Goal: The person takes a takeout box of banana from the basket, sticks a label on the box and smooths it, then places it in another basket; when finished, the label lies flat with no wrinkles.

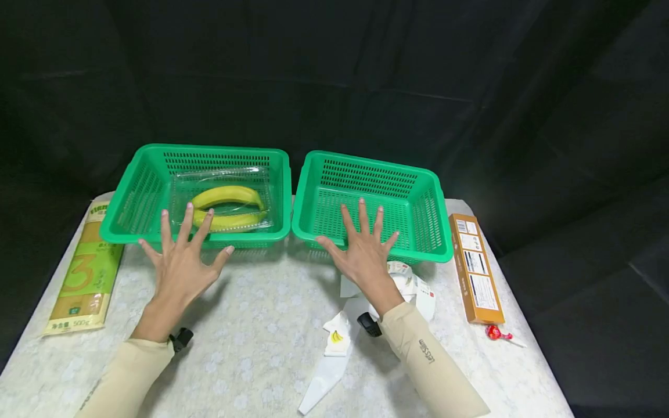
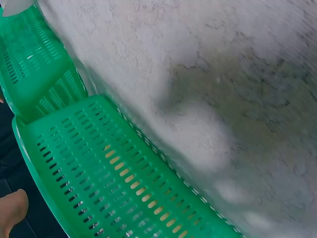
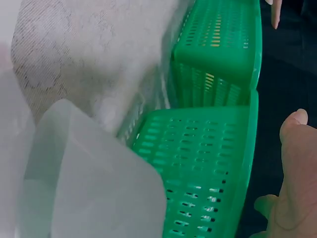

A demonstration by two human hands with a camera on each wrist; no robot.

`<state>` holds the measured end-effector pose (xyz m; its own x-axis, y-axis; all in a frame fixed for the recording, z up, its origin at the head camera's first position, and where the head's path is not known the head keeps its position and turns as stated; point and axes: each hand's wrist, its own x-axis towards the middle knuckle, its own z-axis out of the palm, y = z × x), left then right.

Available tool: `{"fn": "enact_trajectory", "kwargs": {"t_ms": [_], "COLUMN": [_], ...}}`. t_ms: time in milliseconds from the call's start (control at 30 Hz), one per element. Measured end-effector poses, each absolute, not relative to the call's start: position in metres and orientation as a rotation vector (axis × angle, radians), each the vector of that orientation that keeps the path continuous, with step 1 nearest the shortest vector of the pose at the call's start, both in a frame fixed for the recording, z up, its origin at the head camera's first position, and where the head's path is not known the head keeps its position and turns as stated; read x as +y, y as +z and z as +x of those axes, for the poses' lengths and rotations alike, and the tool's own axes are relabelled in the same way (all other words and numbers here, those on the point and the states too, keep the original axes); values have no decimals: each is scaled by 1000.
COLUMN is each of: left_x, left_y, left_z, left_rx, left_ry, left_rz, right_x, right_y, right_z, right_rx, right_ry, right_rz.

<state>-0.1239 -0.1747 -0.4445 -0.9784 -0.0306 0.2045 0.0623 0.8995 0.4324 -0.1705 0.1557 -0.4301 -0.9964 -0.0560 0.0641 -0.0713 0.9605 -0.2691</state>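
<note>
Across the right sleeve (image 1: pixel 425 360), dark lettering apparently reading "Let's Slim"; on the left sleeve (image 1: pixel 125 377), only a cut-off fragment. On the yellow-green packet (image 1: pixel 86 278) at the left, a large figure like a 3 above smaller print, hard to make out. On the slim orange carton (image 1: pixel 478 270) at the right, white label panels and barcode-like bars, too small to read; just beside its near end, a red-wrapped lollipop (image 1: pixel 493 332). Near the right forearm, a white paper strip (image 1: pixel 326 377) with a banana picture (image 1: pixel 337 337). Underneath everything, a pale tablecloth (image 1: pixel 261 325) in a mottled floral pattern; behind and down both sides, creased black cloth (image 1: pixel 334 69).

Both hands spread wide, fingers apart, gripping nothing: left hand (image 1: pixel 183 264) at the front rim of the left green basket (image 1: pixel 261 237), right hand (image 1: pixel 364 255) likewise at the right green basket (image 1: pixel 418 254). Inside the left basket, yellow bananas (image 1: pixel 227 194) in clear plastic packaging (image 1: pixel 180 184).
</note>
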Motion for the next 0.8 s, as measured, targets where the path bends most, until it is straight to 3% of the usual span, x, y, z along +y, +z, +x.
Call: {"fn": "enact_trajectory", "kwargs": {"t_ms": [167, 400, 800], "left_x": [-181, -197, -228], "left_y": [-444, -436, -415], "left_z": [-125, -140, -172], "left_rx": [-2781, -2431, -2418], "left_ry": [-760, -994, -982], "left_rz": [-7, 22, 368], "right_x": [149, 115, 52], "right_y": [-424, -404, -390], "right_z": [-170, -181, -205], "right_rx": [-3019, -2731, -2723], "right_ry": [459, 1007, 1311], "right_rz": [156, 437, 344]}}
